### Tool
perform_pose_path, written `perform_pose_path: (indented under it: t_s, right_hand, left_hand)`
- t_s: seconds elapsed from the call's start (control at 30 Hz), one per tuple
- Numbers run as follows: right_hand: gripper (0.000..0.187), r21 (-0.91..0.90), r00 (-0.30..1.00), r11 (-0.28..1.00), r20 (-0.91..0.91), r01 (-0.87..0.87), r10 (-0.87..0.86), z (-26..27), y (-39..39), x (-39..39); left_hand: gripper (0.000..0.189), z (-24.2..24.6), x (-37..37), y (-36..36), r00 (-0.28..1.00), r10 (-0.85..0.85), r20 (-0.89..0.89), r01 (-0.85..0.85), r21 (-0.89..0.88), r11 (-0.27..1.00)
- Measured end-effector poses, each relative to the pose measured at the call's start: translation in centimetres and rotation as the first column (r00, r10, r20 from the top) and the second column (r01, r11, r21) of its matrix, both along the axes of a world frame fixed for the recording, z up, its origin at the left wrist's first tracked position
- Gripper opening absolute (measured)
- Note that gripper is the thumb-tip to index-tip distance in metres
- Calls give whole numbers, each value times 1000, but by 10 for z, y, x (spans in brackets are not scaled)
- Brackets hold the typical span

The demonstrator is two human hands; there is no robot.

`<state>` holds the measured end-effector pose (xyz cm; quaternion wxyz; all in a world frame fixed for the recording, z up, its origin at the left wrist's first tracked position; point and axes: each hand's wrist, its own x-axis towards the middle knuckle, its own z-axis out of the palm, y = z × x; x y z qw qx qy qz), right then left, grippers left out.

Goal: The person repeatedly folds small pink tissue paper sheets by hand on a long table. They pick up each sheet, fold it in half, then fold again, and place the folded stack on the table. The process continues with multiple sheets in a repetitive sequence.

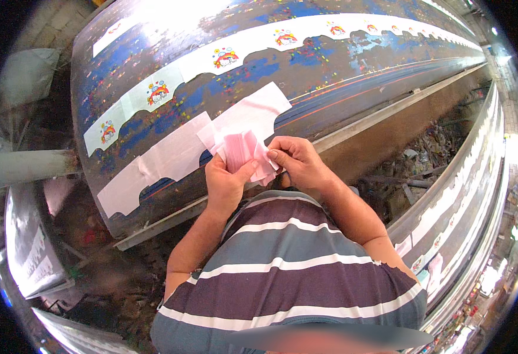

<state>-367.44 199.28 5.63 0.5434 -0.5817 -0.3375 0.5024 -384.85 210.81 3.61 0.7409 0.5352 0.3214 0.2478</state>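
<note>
My left hand (228,181) holds a folded stack of pink fabric pieces (240,152), with the thumb across its near side. On the stack's right edge, my right hand (296,159) pinches the fabric between thumb and fingers. Just beyond the stack, a pale pink cut piece (259,108) lies on the long dark table and overlaps another pink piece (177,146) to its left. Farther back, a row of white cut pieces (254,42) with curved notches carries printed rainbow and cartoon designs.
The long printing table (214,90) has paint-stained patches and a raised rail (356,117) along its near edge. Another table with fabric pieces (453,212) stands at the right. Scraps (422,146) lie on the floor between them. A pale horizontal beam (31,168) is at the left.
</note>
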Motion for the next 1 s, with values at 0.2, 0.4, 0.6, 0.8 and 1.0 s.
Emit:
perform_pose_path:
  t_s: [0.2, 0.4, 0.6, 0.8, 1.0]
  right_hand:
    - [19, 118, 987, 991, -154, 62, -44, -27, -24, 43]
    - [12, -24, 905, 917, -153, 399, -398, -70, -50, 159]
    - [14, 20, 735, 748, -202, 663, -647, -60, -95, 299]
    - [17, 380, 718, 662, -7, 646, -696, 8, -87, 363]
    - [16, 300, 819, 882, 349, 363, -456, -27, -24, 364]
  left_hand:
    - [31, 11, 22, -25, 973, 164, 165, -151, -85, 985]
    - [32, 29, 21, -37, 828, 493, 265, -450, -208, 868]
    - [55, 53, -3, -61, 689, 666, 285, -634, -207, 745]
    - [59, 69, -11, -84, 646, 689, 328, -684, -151, 714]
    - [60, 66, 2, -81, 660, 668, 345, -658, -164, 735]
